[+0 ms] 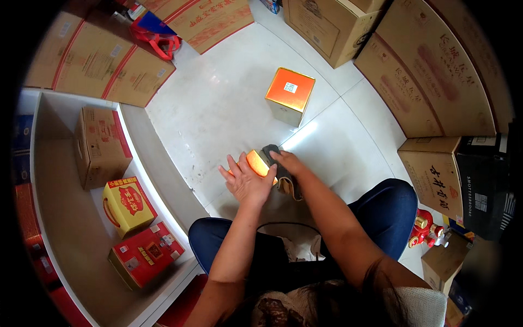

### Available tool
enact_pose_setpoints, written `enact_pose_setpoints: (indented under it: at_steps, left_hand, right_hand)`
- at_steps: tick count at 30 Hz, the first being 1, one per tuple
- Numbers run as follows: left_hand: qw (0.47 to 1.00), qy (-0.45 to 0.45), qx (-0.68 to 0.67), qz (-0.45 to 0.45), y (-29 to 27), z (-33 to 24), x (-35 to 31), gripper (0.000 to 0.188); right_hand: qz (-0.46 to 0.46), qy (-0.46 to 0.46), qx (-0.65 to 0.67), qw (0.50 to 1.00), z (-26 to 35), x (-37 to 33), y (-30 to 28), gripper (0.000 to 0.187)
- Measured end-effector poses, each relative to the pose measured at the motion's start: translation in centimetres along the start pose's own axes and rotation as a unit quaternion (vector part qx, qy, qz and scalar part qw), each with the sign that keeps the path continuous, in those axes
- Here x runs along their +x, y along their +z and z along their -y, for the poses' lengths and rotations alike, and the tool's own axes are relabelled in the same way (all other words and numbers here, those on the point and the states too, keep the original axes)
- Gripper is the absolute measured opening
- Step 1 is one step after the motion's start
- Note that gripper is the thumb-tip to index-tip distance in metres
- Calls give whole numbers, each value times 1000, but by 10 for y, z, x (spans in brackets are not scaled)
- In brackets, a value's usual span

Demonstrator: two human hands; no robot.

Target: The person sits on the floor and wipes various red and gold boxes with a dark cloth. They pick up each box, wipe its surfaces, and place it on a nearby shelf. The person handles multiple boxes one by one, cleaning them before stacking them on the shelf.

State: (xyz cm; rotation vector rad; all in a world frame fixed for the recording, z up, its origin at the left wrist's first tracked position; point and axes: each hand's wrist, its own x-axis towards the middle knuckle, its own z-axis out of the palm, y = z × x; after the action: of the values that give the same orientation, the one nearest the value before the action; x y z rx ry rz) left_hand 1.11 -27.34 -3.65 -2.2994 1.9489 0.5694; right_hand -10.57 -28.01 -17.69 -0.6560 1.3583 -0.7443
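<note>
A shiny orange-gold box [257,162] is in front of me on the floor, mostly covered by my hands. Across it lies my left hand [248,181], fingers spread over its surface and thumb out to the side. My right hand [287,162] grips a dark grey cloth [269,153] against the right side of the box. A fold of the cloth with a brown patch hangs below my fingers. Farther off stands another box [291,90], with a glossy orange top, gold edges and a small white printed square on it.
White floor tiles [188,117] lie around the boxes. At left a white shelf [182,191] holds a yellow box [128,204], a red box [147,253] and a brown carton [104,146]. Tall cartons [419,71] line the right side. Red bottles [425,228] stand beside my right knee.
</note>
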Motion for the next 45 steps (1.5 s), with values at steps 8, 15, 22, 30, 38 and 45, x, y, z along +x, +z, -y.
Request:
enact_pose_setpoints:
  at_steps: [8,15,22,30,38,45]
  left_hand:
    - [999,28,36,23,2,-10,4,83]
    - [989,105,68,-80,19,8,4,79]
    - [981,146,70,-111,24,6,4,76]
    - [978,163,68,-108,19,4,6,73]
    - [978,159,122,-54,2,6,4,84]
    - [998,34,44,-16,10,2,-9,91]
  right_hand:
    - [-244,-1,9,970,-79,34,27,46]
    - [-94,-209,79,970,3,-2,36,38]
    - [-146,-80,-143,976,-54,45,20,45]
    - [-215,141,22,966,-133,65,36,54]
    - [-241,-24,81,967,-64,36,43,54]
    - [-264,88,33,960,-101,36,47,52]
